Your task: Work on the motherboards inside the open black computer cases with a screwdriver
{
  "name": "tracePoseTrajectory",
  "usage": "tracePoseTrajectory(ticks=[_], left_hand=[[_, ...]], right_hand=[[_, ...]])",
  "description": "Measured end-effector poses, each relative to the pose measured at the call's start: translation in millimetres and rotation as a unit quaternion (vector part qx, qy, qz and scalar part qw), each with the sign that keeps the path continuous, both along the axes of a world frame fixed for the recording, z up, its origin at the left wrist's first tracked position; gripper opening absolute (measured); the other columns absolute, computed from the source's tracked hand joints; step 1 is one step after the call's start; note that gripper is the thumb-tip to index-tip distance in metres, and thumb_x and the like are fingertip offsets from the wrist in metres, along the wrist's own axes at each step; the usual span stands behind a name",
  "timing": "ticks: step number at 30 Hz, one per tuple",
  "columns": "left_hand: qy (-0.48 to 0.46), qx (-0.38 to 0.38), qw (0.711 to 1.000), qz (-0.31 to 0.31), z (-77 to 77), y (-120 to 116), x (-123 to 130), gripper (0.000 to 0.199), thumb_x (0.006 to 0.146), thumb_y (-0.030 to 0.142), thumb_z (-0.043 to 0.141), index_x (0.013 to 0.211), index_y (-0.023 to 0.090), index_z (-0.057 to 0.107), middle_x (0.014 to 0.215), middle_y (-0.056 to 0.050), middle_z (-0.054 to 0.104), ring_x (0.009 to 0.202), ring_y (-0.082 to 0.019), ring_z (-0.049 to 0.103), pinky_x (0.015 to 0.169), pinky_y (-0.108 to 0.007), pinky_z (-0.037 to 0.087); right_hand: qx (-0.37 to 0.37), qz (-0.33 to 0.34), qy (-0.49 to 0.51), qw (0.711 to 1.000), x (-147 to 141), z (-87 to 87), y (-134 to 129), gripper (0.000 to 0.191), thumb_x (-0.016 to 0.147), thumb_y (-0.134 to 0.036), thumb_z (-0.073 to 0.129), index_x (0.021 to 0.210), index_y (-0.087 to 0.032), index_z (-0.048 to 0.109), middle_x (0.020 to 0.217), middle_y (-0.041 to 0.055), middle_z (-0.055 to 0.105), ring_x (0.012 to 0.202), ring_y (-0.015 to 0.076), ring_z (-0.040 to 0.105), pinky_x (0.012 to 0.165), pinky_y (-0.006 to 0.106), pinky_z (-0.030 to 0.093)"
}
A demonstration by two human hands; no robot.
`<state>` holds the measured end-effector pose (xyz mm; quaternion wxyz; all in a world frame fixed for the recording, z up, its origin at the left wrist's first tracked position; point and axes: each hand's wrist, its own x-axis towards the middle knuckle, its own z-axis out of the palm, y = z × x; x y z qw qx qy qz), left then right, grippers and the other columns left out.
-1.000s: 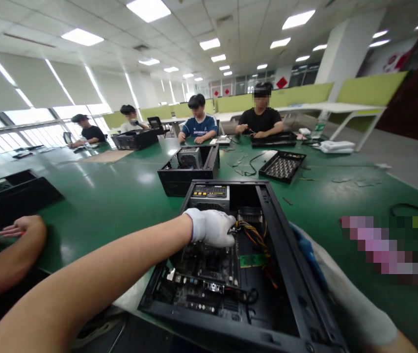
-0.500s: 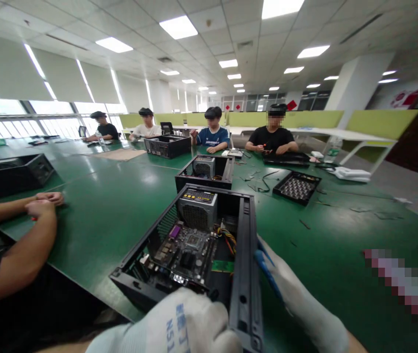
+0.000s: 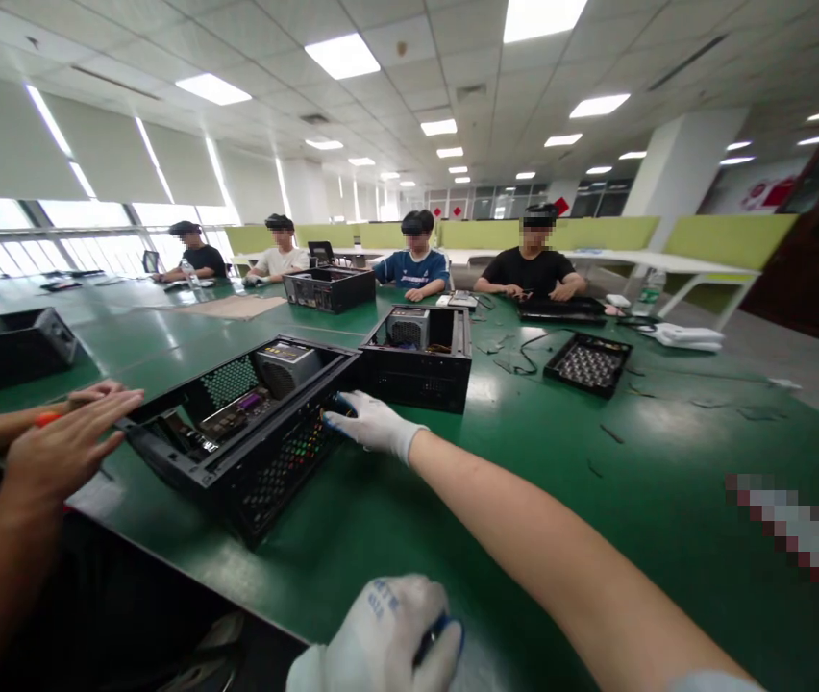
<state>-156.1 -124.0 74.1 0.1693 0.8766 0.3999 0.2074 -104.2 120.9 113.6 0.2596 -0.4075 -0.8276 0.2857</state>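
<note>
A black open-topped computer case (image 3: 286, 481) sits tilted in view on the green table, with a power supply (image 3: 288, 370) and a motherboard (image 3: 236, 413) inside. My right hand (image 3: 373, 421), in a white glove with blue fingertips, rests against the case's perforated side, fingers apart and gripping nothing. My left hand (image 3: 387, 630), gloved alike, is low at the near table edge, apart from the case. Its fingers are curled; something dark shows between thumb and fingers, too small to name. A co-worker's bare hand (image 3: 70, 432) is at the case's left corner.
A second open computer case (image 3: 416, 365) stands just behind the first, close to its far corner. Further cases (image 3: 330, 288) are across the table (image 3: 525, 481). A black tray (image 3: 588, 365) and loose cables (image 3: 525, 356) lie right. Several people sit opposite.
The computer case has moved left and turned, toward the co-worker, with my right hand at its side. My left hand has come away from the case. The co-worker's hand has reached toward it.
</note>
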Motion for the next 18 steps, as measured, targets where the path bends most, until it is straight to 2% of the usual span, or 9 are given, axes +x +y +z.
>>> tracePoseTrajectory(ticks=[2, 4, 6, 7, 9, 11, 15, 18], left_hand=[[-0.022, 0.021, 0.995, 0.090, -22.3, -1, -16, 0.017, 0.103, 0.031, 0.054, 0.111, 0.029, 0.068, 0.107, -0.005, 0.075, 0.095, -0.022, 0.072, 0.081, -0.029, 0.059], [-0.051, 0.044, 0.984, 0.164, -43.8, -3, -29, 0.015, 0.101, 0.030, 0.055, 0.110, 0.028, 0.067, 0.107, -0.005, 0.076, 0.098, -0.023, 0.073, 0.085, -0.031, 0.059], [-0.074, 0.053, 0.980, 0.176, -59.7, 1, -33, 0.012, 0.100, 0.030, 0.055, 0.099, 0.025, 0.066, 0.098, -0.005, 0.076, 0.091, -0.022, 0.074, 0.081, -0.031, 0.059], [-0.081, 0.055, 0.981, 0.170, -64.7, 4, -33, 0.015, 0.101, 0.030, 0.053, 0.093, 0.025, 0.064, 0.091, -0.004, 0.074, 0.085, -0.021, 0.073, 0.075, -0.031, 0.058], [-0.090, 0.069, 0.979, 0.170, -69.8, 12, -30, 0.022, 0.101, 0.029, 0.048, 0.083, 0.024, 0.058, 0.078, -0.003, 0.069, 0.073, -0.020, 0.070, 0.065, -0.030, 0.054], [-0.090, 0.090, 0.975, 0.181, -71.0, 18, -25, 0.023, 0.101, 0.028, 0.046, 0.081, 0.024, 0.055, 0.073, -0.003, 0.066, 0.068, -0.019, 0.067, 0.061, -0.030, 0.050], [-0.088, 0.108, 0.971, 0.193, -73.5, 20, -22, 0.023, 0.101, 0.027, 0.044, 0.080, 0.024, 0.053, 0.071, -0.002, 0.062, 0.065, -0.018, 0.064, 0.059, -0.030, 0.046], [-0.090, 0.106, 0.969, 0.205, -75.5, 19, -22, 0.023, 0.102, 0.028, 0.043, 0.082, 0.023, 0.053, 0.071, -0.002, 0.061, 0.065, -0.018, 0.063, 0.060, -0.030, 0.046]], right_hand=[[0.063, -0.029, -0.083, 0.994, 17, 13.1, 18, 0.083, 0.093, -0.065, 0.064, 0.156, -0.015, 0.048, 0.168, 0.0171, 0.037, 0.156, 0.0320, 0.030, 0.128, 0.043, 0.022], [0.117, -0.077, -0.153, 0.978, 44, 26.0, 36, 0.074, 0.098, -0.058, 0.060, 0.159, -0.019, 0.042, 0.170, 0.0152, 0.031, 0.157, 0.0329, 0.026, 0.129, 0.050, 0.018], [0.144, -0.139, -0.222, 0.954, 74, 36.4, 52, 0.062, 0.099, -0.049, 0.062, 0.152, -0.020, 0.049, 0.162, 0.0146, 0.042, 0.148, 0.0359, 0.040, 0.121, 0.063, 0.029], [0.151, -0.164, -0.253, 0.941, 88, 40.1, 59, 0.056, 0.099, -0.046, 0.064, 0.148, -0.021, 0.053, 0.157, 0.0136, 0.048, 0.142, 0.0346, 0.048, 0.117, 0.063, 0.037], [0.157, -0.195, -0.303, 0.919, 107, 44.1, 70, 0.047, 0.099, -0.041, 0.066, 0.140, -0.020, 0.058, 0.146, 0.0123, 0.057, 0.129, 0.0308, 0.059, 0.108, 0.057, 0.049], [0.160, -0.208, -0.336, 0.904, 115, 45.2, 78, 0.043, 0.100, -0.040, 0.066, 0.136, -0.018, 0.061, 0.139, 0.0117, 0.061, 0.121, 0.0276, 0.064, 0.101, 0.052, 0.055], [0.165, -0.206, -0.369, 0.891, 114, 45.8, 81, 0.040, 0.100, -0.040, 0.066, 0.132, -0.017, 0.063, 0.133, 0.0109, 0.065, 0.114, 0.0252, 0.067, 0.096, 0.048, 0.057], [0.173, -0.190, -0.384, 0.887, 116, 47.7, 71, 0.038, 0.100, -0.042, 0.065, 0.130, -0.017, 0.064, 0.130, 0.0102, 0.066, 0.111, 0.0242, 0.067, 0.095, 0.047, 0.058]])
